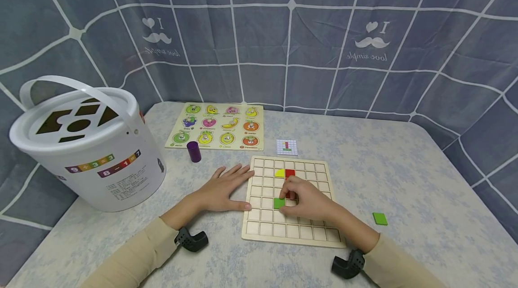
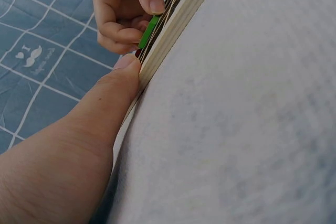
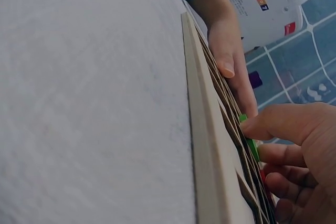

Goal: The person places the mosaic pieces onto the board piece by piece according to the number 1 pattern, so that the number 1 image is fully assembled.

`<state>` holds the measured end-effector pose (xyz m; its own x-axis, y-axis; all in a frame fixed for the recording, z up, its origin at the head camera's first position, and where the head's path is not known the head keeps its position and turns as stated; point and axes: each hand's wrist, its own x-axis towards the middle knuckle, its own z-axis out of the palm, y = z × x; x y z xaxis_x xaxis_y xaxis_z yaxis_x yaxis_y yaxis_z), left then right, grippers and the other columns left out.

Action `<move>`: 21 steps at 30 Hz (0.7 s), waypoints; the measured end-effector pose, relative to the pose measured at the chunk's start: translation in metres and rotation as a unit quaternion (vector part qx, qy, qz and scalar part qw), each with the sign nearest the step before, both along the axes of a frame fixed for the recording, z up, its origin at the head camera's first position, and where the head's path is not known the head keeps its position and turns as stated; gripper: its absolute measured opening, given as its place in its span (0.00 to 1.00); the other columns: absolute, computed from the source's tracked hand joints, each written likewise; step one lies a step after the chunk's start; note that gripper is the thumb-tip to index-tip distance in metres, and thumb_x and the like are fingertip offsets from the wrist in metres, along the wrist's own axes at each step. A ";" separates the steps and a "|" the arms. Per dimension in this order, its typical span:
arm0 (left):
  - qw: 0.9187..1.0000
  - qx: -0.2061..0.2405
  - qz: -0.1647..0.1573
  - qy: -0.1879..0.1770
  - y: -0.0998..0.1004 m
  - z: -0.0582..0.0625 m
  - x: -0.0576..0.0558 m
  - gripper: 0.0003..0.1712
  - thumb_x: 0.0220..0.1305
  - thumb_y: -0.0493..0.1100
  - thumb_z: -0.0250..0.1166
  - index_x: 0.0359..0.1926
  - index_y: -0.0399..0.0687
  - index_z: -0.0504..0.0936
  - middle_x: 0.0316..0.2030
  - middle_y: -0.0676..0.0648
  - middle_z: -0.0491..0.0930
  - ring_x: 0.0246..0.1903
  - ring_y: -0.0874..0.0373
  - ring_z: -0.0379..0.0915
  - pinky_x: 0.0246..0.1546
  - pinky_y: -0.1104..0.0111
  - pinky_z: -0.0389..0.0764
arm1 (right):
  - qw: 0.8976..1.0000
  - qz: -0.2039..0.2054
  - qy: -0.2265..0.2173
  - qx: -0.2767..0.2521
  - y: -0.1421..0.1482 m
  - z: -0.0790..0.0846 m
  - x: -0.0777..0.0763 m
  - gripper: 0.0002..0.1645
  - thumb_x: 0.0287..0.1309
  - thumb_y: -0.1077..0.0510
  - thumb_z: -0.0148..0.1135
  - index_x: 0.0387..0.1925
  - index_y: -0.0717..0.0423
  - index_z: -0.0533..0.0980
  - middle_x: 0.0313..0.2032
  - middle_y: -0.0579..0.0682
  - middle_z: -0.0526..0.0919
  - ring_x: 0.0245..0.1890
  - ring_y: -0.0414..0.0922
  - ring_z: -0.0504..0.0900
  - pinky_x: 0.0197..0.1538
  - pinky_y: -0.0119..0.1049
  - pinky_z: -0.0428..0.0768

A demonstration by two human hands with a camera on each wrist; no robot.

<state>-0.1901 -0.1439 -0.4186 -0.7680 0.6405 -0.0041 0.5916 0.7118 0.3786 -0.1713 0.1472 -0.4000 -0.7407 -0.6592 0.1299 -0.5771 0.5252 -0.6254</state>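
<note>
In the head view a wooden grid board [image 1: 259,229] lies on the table, with a yellow tile [image 1: 280,173] and a red strip [image 1: 289,173] in its upper middle cells. My right hand [image 1: 309,200] is over the board and pinches a green square tile [image 1: 279,203] between thumb and index finger, just below the yellow tile's column. In the right wrist view the green tile [image 3: 253,149] sits low at the grid, between those fingertips. My left hand [image 1: 224,189] rests with spread, straight fingers against the board's left edge. Part of the red strip is hidden behind my right hand.
Another green tile [image 1: 380,219] lies right of the board. Behind the board is a small pattern card [image 1: 292,149]. A purple cylinder [image 1: 194,152] stands before a fruit picture board [image 1: 216,125]. A white lidded bucket [image 1: 97,157] stands at the left; a tiled-pattern curtain [image 1: 263,36] hangs behind.
</note>
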 end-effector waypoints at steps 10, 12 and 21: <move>1.000 0.001 0.000 0.001 0.000 0.001 0.000 0.55 0.57 0.74 0.59 0.77 0.55 0.53 0.76 0.48 0.48 0.75 0.50 0.38 0.69 0.43 0.38 | 1.000 0.002 -0.011 -0.005 0.002 -0.001 -0.001 0.10 0.51 0.55 0.74 0.33 0.48 0.79 0.31 0.41 0.72 0.29 0.38 0.69 0.33 0.32 0.72; 1.000 0.001 0.000 0.001 0.001 0.002 0.000 0.55 0.57 0.74 0.59 0.77 0.55 0.53 0.76 0.48 0.48 0.75 0.50 0.38 0.69 0.43 0.38 | 1.000 0.002 -0.011 -0.005 0.002 -0.001 -0.002 0.10 0.52 0.55 0.74 0.33 0.48 0.79 0.31 0.41 0.72 0.29 0.38 0.69 0.33 0.32 0.72; 1.000 0.003 0.000 -0.002 0.000 0.001 0.001 0.55 0.57 0.74 0.59 0.77 0.54 0.53 0.76 0.48 0.48 0.75 0.50 0.38 0.69 0.43 0.37 | 1.000 0.000 -0.018 -0.007 0.002 -0.001 -0.001 0.10 0.52 0.55 0.74 0.35 0.48 0.79 0.31 0.41 0.72 0.29 0.38 0.69 0.32 0.32 0.72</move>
<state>-0.1893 -0.1435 -0.4177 -0.7676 0.6409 -0.0037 0.5903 0.7093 0.3854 -0.1727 0.1494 -0.4010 -0.7444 -0.6582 0.1123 -0.5545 0.5157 -0.6531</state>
